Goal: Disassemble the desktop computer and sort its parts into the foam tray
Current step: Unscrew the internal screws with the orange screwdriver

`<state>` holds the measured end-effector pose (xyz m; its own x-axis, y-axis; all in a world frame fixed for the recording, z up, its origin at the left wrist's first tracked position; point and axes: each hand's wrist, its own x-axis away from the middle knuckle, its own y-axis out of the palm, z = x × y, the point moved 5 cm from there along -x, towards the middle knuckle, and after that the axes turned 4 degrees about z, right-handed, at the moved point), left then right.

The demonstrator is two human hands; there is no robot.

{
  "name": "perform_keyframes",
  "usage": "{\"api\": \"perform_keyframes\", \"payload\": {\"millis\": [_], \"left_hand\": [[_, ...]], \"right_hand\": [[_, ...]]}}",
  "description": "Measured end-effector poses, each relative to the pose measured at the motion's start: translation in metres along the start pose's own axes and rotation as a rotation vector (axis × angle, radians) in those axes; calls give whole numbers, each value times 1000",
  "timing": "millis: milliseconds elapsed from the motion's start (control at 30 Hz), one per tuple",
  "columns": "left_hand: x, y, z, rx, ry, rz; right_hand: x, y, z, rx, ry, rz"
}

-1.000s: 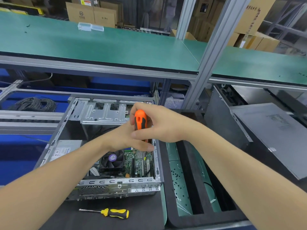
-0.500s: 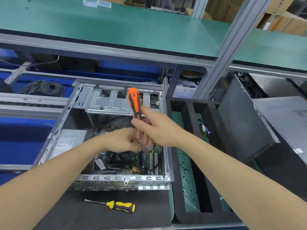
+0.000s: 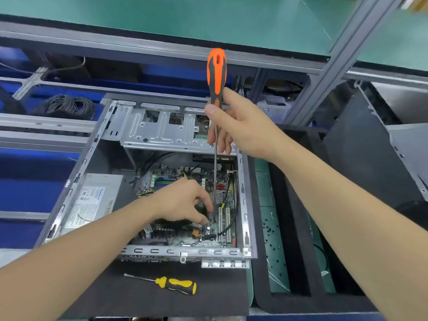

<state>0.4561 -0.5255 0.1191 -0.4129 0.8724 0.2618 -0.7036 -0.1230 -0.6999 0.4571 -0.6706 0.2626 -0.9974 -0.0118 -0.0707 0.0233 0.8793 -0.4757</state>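
The open desktop case (image 3: 90, 156) lies on its side on a dark mat, motherboard (image 3: 185, 237) exposed inside. My right hand (image 3: 236, 126) grips the orange-and-black screwdriver (image 3: 216, 72) low on its handle, holding it upright; its long shaft runs down to the board. My left hand (image 3: 185, 202) reaches into the case, and its fingertips pinch the shaft near the tip, just left of the white expansion slots. The tip itself is hidden by my fingers. The black foam tray (image 3: 261, 297) sits right of the case, with small screws scattered in one long compartment.
A yellow-and-black screwdriver (image 3: 176, 284) lies on the mat in front of the case. The grey power supply (image 3: 90, 200) fills the case's left side. A removed dark side panel (image 3: 361, 163) leans at the right. A green shelf runs overhead; coiled cables (image 3: 67, 106) lie at back left.
My right hand slid down the handle, exposing the orange handle above it. My left hand went deeper into the case, down to the shaft's tip. The camera tilted downward and closer.
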Motion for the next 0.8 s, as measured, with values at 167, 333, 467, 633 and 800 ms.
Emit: {"api": "perform_keyframes", "payload": {"millis": [167,333,467,633,800], "left_hand": [[0,-1,3,-162,-96,99],[-2,0,4,-143,-124,108],[-4,4,-1,-132,-133,115],[-3,4,-1,-176,-118,82],[3,-5,0,-184,-94,85]], "right_hand": [[-4,-9,-4,-43,-11,37],[-2,-16,-10,-36,-15,63],[0,-21,-13,-52,-4,89],[2,-25,-16,-61,-1,126],[6,-33,-20,-51,-26,196]]}}
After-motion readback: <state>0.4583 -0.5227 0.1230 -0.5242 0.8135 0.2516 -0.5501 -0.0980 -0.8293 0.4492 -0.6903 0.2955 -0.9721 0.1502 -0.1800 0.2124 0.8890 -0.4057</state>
